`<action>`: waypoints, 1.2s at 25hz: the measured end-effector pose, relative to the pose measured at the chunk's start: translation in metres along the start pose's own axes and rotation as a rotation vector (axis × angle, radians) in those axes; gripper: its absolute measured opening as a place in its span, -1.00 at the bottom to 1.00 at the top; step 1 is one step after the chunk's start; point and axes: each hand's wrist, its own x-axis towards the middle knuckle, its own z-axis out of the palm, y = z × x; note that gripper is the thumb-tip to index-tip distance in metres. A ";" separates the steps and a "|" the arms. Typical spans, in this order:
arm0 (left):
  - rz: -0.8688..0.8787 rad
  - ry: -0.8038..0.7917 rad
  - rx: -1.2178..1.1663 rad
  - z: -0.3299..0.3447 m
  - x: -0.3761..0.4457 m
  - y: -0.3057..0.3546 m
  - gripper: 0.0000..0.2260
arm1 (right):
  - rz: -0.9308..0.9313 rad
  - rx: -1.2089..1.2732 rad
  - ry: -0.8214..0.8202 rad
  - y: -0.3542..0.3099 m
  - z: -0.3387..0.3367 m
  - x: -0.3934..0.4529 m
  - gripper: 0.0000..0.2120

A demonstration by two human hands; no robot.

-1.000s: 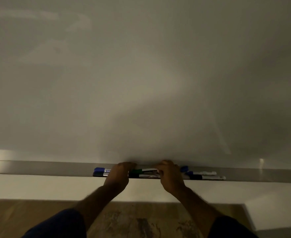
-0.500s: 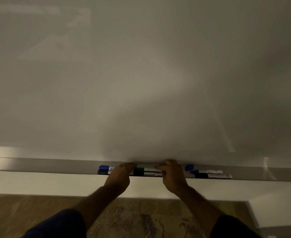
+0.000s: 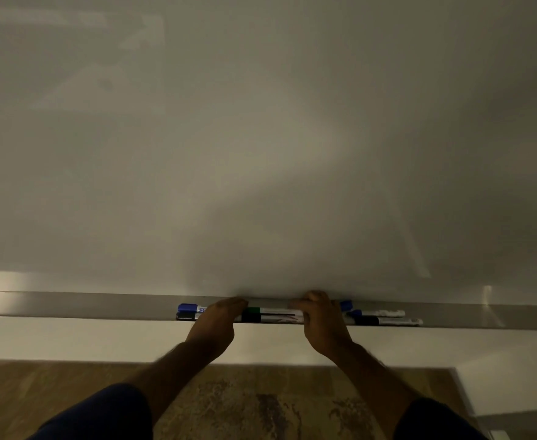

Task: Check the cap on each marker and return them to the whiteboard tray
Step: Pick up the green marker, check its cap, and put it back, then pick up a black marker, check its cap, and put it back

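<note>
Two bare hands down at the long grey metal whiteboard tray [image 3: 70, 304] under the blank white whiteboard [image 3: 260, 138]. Left hand [image 3: 213, 325] over the tray edge, fingers curled down among the markers; right hand [image 3: 322, 322] likewise, fingers bent over the rim. Whether either hand actually grips a marker, impossible to tell from this angle. Between the hands, lying flat in the tray: a green-capped white marker [image 3: 270, 311] at the back, a black-capped white marker [image 3: 270, 319] touching it in front. Left of the left hand, a blue-capped marker [image 3: 188, 308] with a dark-capped marker [image 3: 185, 316] just in front. Right of the right hand, a blue cap [image 3: 345, 304] poking out, then two more white-barrelled markers [image 3: 384, 317] side by side. Dim light, brown patterned floor [image 3: 260, 408] below.
</note>
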 end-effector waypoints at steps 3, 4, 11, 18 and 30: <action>0.075 0.055 0.008 0.000 0.000 0.011 -0.58 | 0.025 0.021 0.094 0.022 -0.018 -0.010 -0.68; 0.126 0.086 0.007 0.000 0.000 0.019 -0.63 | 0.057 0.026 0.122 0.032 -0.025 -0.013 -0.68; 0.402 0.139 0.002 0.028 0.019 0.100 -0.75 | 0.195 0.018 0.212 0.101 -0.072 -0.038 -0.81; 0.433 0.047 0.121 0.066 0.044 0.168 -0.73 | 0.194 -0.093 0.084 0.143 -0.071 -0.069 -0.77; 0.498 0.046 0.279 0.091 0.050 0.200 -0.77 | 0.106 -0.149 0.013 0.161 -0.068 -0.071 -0.73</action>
